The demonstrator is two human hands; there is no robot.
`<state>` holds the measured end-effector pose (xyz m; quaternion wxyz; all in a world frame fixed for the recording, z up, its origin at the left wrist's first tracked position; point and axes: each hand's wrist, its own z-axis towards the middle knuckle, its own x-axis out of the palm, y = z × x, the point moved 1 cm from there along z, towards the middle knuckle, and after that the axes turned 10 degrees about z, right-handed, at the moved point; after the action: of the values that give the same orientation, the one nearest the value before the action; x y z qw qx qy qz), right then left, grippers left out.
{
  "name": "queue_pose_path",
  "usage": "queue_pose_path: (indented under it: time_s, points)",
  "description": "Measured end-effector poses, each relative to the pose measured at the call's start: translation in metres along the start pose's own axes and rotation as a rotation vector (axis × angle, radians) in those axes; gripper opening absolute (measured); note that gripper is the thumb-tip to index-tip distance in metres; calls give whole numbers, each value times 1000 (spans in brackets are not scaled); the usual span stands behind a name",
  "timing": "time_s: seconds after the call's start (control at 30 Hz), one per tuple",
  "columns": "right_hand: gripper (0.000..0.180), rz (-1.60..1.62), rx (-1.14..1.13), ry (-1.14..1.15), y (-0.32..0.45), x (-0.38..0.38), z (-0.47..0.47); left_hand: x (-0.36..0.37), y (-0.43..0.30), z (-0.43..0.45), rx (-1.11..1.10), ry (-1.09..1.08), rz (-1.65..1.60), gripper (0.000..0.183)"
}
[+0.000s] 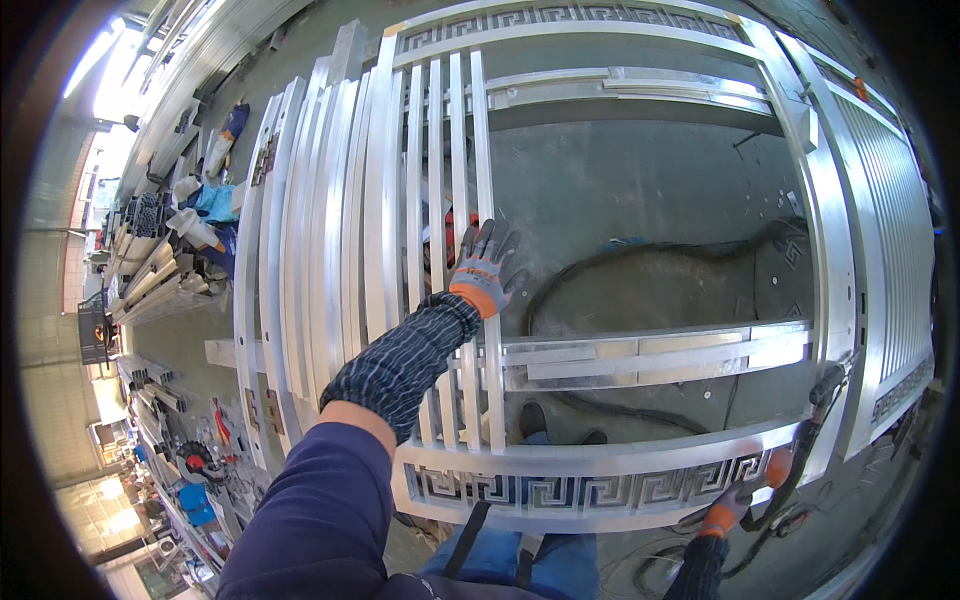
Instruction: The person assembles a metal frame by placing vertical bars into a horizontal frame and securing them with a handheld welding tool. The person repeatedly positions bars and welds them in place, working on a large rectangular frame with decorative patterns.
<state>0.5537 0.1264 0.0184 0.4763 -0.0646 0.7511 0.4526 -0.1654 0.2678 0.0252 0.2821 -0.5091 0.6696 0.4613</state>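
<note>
My left hand [481, 271], in a grey and orange work glove, rests with spread fingers on the innermost aluminium slat [493, 375]. This slat is the last of several parallel ones in a large rectangular aluminium frame [600, 453]. At the lower right, my right hand [726, 510], gloved alike, grips what looks like a mallet [778, 468] with a blurred orange head. It hovers by the end of the Greek-key fretwork panel [562, 489] along the frame's near side. A similar fretwork panel [570, 18] runs along the far side.
Two metal support beams [660, 355] cross beneath the frame. What looks like a welding torch [825, 382] lies on the right rail, with its dark hose nearby. Aluminium profiles [337, 225] are stacked at left; a slatted panel [885, 240] stands right. A cable [645, 259] curves across the floor.
</note>
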Motion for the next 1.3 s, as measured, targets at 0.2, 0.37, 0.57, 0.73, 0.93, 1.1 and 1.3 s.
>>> queue_pose_path:
  time_s: [0.2,0.37,0.57,0.73,0.93,1.1,1.3]
  points:
    - [47,369,184,243,73,6,-112,16,0,-30,60,-83,-71,81]
    - [9,337,154,747,138,66,-195,37,-12,-22,69,6,263,92]
    - [58,269,257,1267,202,83,-333,34,-11,-30,94,-346,-141,74]
    - [66,101,-115,1478,191,100,-412,37,-12,-22,70,-355,-129,71]
    - [54,30,-287,1650,201,111,-427,45,-10,-25,71,-418,-173,68]
    - [51,-99,-1023,1574,239,146,-435,35,-9,-27,57,-298,-199,68]
    - [29,-257,-1084,1875,281,206,-480,43,-11,-21,80,-370,-201,66]
